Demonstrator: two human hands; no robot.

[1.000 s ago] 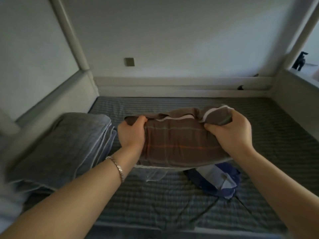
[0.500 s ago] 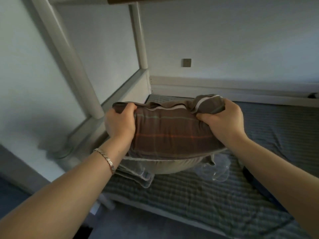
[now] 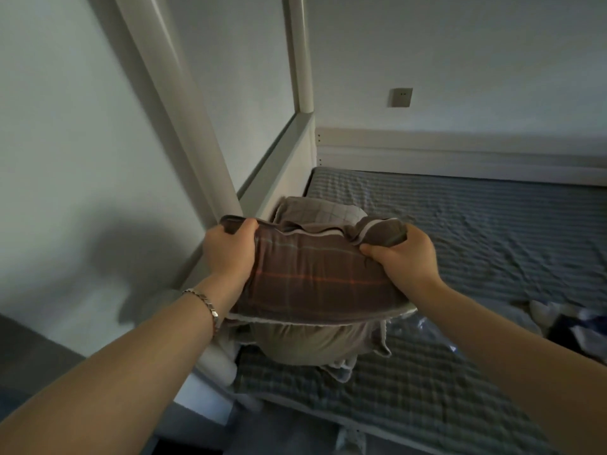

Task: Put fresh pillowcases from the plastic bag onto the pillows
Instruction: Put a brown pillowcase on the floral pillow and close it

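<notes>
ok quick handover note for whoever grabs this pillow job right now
Left hand: grips the plaid pillowcase's left end.
Right hand: grips its bunched right end.
The pillow is held above the bed's head corner; a second pillow lies there behind it. Clear plastic bag on the bed to the right.
Done: case looks on, beige showing underneath.
Left: straighten it, set it down, check the second pillow.
</notes>
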